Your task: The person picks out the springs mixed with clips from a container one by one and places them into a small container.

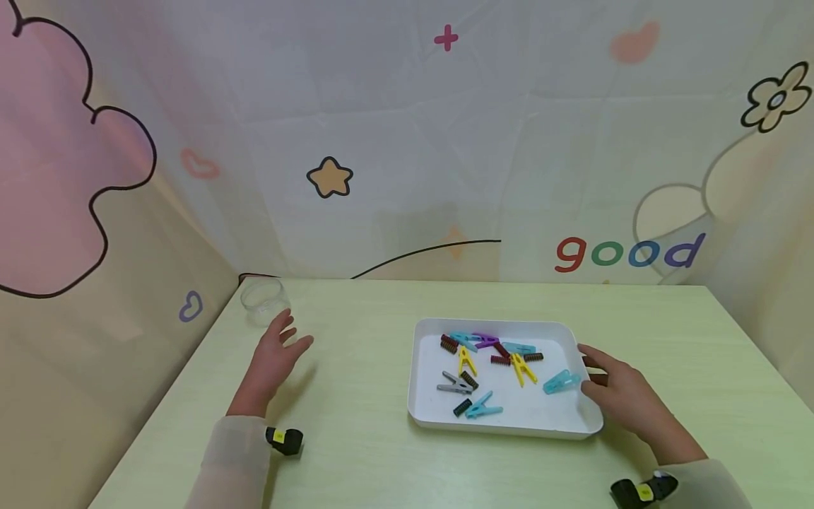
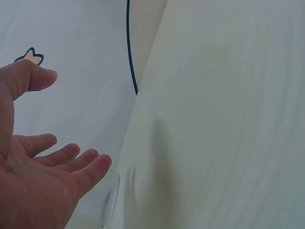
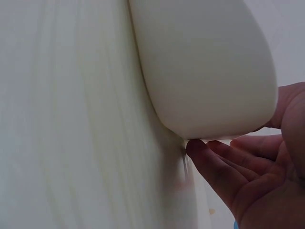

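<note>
My left hand (image 1: 270, 364) reaches over the left part of the table, fingers spread and thumb apart. Just beyond its fingertips stands a clear round container (image 1: 263, 297); in the left wrist view the palm (image 2: 38, 191) holds nothing. At the right end of the white tray (image 1: 496, 426), my right hand (image 1: 626, 392) holds the rim, its thumb over the edge and its fingers along the outside wall. In the tray lie blue clothespins (image 1: 559, 382), yellow clothespins (image 1: 523, 369), a purple clothespin (image 1: 486, 341), a grey clothespin (image 1: 454, 385) and several dark ridged cylinders (image 1: 463, 408).
The pale wooden table (image 1: 356, 396) meets a printed cloth backdrop (image 1: 381, 141) at its far edge. Another cloth side (image 1: 95, 367) rises along the left edge. The container stands near the back left corner, the tray right of centre.
</note>
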